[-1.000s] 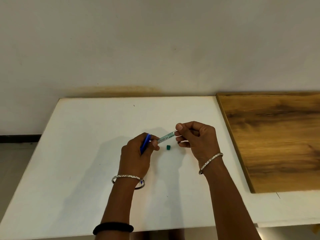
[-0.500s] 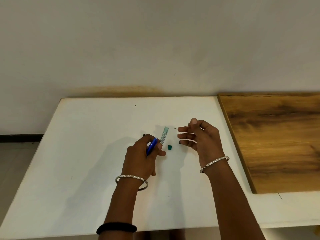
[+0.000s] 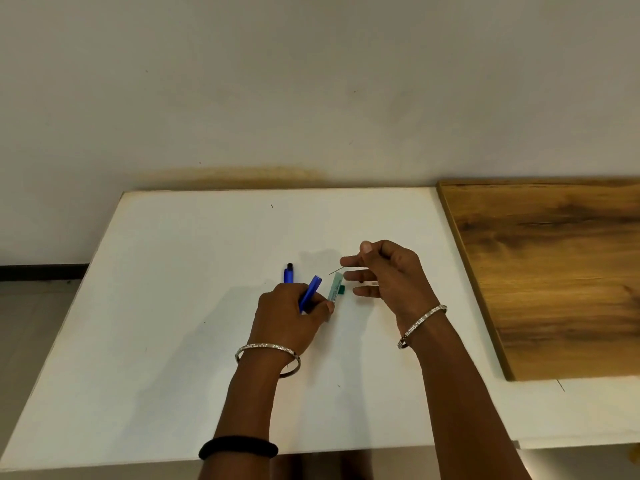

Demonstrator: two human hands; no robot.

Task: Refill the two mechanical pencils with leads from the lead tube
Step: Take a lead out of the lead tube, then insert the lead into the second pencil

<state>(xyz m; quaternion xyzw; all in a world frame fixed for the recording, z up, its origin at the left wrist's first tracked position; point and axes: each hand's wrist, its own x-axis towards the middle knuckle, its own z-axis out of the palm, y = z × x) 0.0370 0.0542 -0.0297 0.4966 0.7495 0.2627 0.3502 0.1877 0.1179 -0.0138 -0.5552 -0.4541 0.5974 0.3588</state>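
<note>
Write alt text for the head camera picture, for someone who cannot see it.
A person's right hand pinches a thin dark pencil lead, while the left hand grips a blue plastic mechanical pencil and a clear greenish lead tube. A second blue mechanical pencil and a small green cap lie on the white table, beside a brown wooden board.

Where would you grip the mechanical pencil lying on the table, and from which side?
Pinch the mechanical pencil probably across its exposed blue barrel, from above: it lies flat, and its near part is hidden behind the left hand holding the other pencil.
</note>
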